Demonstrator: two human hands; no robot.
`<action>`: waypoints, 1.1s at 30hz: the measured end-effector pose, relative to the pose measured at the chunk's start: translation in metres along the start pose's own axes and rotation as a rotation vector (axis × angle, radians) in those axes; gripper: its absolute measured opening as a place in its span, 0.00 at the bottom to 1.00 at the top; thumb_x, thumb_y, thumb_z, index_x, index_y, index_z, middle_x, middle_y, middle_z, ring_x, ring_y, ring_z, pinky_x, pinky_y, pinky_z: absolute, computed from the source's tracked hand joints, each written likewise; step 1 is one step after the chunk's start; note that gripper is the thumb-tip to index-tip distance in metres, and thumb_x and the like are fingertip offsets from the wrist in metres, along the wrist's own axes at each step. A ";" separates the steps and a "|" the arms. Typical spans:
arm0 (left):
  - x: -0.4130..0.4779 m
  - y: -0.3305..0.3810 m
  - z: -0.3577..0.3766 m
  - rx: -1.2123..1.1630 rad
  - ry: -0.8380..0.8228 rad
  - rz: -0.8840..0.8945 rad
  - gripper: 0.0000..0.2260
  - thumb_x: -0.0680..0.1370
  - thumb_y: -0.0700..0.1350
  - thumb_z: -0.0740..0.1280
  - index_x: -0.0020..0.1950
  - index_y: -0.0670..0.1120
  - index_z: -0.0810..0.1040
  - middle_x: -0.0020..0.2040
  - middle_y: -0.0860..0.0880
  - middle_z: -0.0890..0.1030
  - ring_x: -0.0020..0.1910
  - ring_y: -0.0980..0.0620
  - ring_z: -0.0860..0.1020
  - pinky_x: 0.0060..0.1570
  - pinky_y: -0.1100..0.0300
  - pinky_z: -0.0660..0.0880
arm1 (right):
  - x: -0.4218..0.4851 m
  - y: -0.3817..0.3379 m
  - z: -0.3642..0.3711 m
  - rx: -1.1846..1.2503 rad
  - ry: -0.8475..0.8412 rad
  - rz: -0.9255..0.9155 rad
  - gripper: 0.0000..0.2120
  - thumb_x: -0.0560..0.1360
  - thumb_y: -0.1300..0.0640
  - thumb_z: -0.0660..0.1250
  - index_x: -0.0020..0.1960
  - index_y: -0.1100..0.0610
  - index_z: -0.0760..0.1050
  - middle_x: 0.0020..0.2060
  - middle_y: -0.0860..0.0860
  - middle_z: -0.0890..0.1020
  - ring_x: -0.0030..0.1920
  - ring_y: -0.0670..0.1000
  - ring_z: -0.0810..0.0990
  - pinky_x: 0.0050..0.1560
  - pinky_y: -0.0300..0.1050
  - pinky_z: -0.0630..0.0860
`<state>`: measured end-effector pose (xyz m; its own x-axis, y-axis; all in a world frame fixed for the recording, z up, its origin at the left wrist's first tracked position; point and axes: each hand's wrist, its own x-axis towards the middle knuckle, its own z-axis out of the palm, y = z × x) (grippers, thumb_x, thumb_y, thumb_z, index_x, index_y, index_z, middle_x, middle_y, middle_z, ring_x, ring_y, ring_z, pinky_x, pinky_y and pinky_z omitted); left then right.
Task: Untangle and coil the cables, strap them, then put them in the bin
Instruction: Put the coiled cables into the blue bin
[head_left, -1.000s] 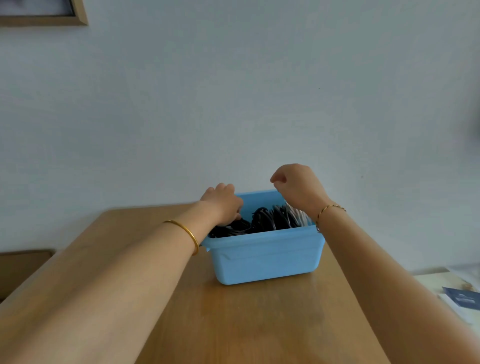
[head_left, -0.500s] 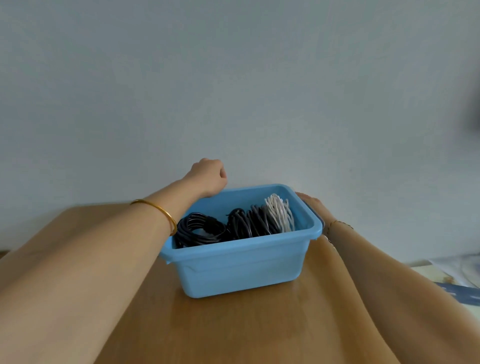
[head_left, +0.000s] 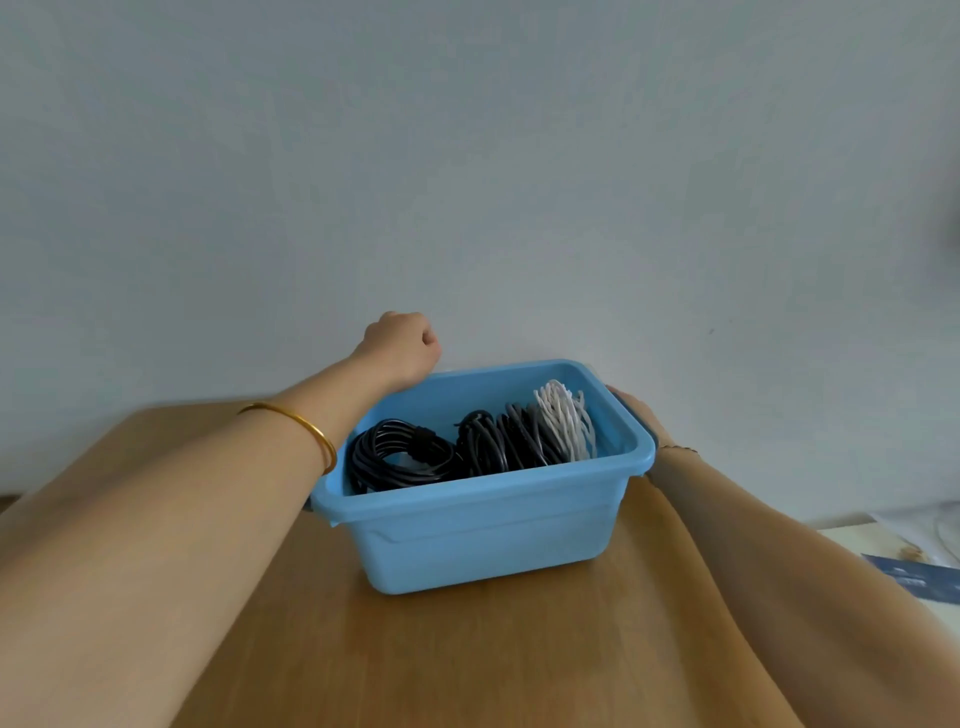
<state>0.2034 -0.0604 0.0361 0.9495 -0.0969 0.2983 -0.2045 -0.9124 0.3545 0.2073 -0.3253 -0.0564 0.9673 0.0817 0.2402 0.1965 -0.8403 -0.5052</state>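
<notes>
Tabletop (head_left: 467, 665) — right hand (head_left: 636, 410) behind bin (head_left: 483, 530)

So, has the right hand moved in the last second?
Yes. The right hand dropped from above the cables in the blue bin to outside its right wall.

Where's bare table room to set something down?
Bare table: in front of the blue bin between left forearm and right forearm; also beyond left forearm. Crowded: bin holds black coils, white coil; left hand, right hand at its ends.
</notes>
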 end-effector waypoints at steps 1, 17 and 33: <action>-0.002 -0.001 -0.002 -0.017 0.027 -0.014 0.09 0.76 0.38 0.58 0.36 0.45 0.70 0.38 0.45 0.73 0.36 0.48 0.69 0.37 0.54 0.68 | -0.001 -0.001 -0.003 0.014 0.003 0.023 0.06 0.78 0.59 0.61 0.45 0.59 0.75 0.46 0.51 0.78 0.40 0.52 0.78 0.40 0.42 0.76; -0.066 -0.003 -0.065 -0.591 0.670 -0.464 0.21 0.83 0.51 0.51 0.65 0.37 0.71 0.65 0.37 0.72 0.62 0.38 0.71 0.62 0.48 0.67 | -0.065 -0.057 -0.097 0.113 0.165 -0.218 0.12 0.75 0.53 0.68 0.57 0.57 0.77 0.53 0.48 0.75 0.48 0.51 0.76 0.50 0.42 0.70; -0.134 -0.017 -0.039 -0.531 -0.077 -0.387 0.13 0.78 0.42 0.59 0.61 0.49 0.76 0.57 0.45 0.76 0.51 0.44 0.75 0.47 0.56 0.70 | -0.103 -0.096 -0.056 0.166 0.386 0.155 0.11 0.74 0.58 0.64 0.40 0.66 0.75 0.43 0.58 0.76 0.43 0.55 0.73 0.34 0.43 0.64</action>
<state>0.0707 -0.0169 0.0250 0.9882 0.1528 0.0048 0.0840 -0.5689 0.8181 0.0799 -0.2830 0.0134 0.8627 -0.2707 0.4272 0.1076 -0.7271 -0.6780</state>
